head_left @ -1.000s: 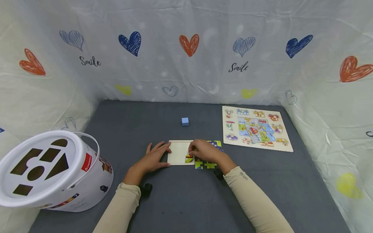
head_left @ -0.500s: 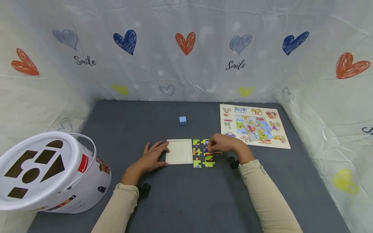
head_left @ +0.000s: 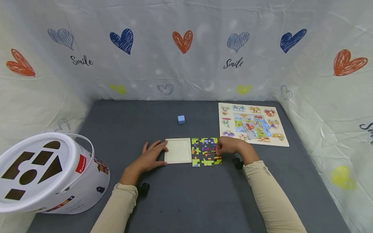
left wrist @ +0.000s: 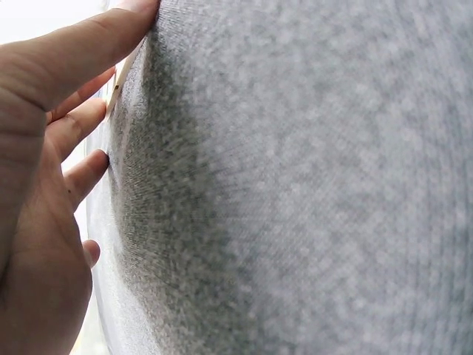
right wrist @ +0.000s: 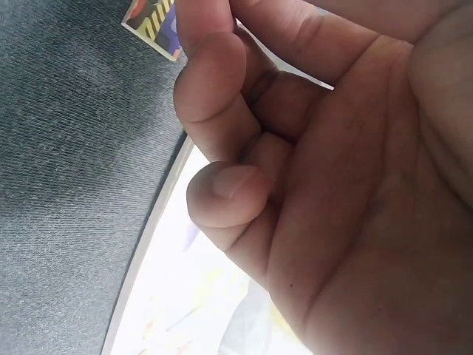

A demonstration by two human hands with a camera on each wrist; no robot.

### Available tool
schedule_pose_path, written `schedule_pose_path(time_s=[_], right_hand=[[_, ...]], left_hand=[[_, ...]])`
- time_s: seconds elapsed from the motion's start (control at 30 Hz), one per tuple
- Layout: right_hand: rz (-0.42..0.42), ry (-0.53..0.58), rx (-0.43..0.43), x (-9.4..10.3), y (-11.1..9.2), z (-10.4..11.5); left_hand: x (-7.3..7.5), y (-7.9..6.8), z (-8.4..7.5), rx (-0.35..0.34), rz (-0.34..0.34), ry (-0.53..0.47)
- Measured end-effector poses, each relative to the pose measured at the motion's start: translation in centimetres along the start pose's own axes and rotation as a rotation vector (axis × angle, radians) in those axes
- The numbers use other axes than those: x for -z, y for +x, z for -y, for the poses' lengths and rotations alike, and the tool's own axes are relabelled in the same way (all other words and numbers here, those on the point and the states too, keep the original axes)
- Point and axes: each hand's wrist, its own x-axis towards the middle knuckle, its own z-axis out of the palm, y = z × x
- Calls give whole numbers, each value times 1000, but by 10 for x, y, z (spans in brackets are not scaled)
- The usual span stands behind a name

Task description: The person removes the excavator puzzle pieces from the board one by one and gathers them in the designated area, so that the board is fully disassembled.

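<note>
My left hand [head_left: 149,160] lies with fingers spread at the left edge of a shallow cream wooden tray [head_left: 178,151]. In the left wrist view its fingertips touch the tray's thin rim. Beside the tray's right edge, several jigsaw pieces [head_left: 207,161] in green, purple and red lie in loose rows with small gaps. My right hand [head_left: 232,145] is at the right column, its fingers curled, pinching a puzzle piece mostly hidden by the fingertips. A striped puzzle piece [right wrist: 154,28] shows beside those fingers in the right wrist view.
A blue cube [head_left: 181,119] sits behind the tray. At back right lies a large picture board [head_left: 284,141] with small cards on it, close to my right hand. A white bucket [head_left: 96,191] with shape holes in its lid stands at left. Printed cloth surrounds the table.
My right hand has moved right from the tray to the far column of pieces, bringing a piece out of the tray. The left hand keeps its place at the tray's edge.
</note>
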Motion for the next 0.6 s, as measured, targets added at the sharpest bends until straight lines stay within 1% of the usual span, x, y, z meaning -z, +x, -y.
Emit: schedule_pose_path(time_s=[0.3,0.43,0.53,0.6], right_hand=[[-7,-7,-59,-6,3,-1],[-22,-16,-51,-7,3,-3],[-42,-2,-41,-10,3,-5],[-73,0,-25,-14,2,-5]], left_hand=[[-1,-1,0,7,2,-1],[-2,-2,0,5,1,-1],[-4,-2,0,8,2,10],[-7,-3,-2,14,13,17]])
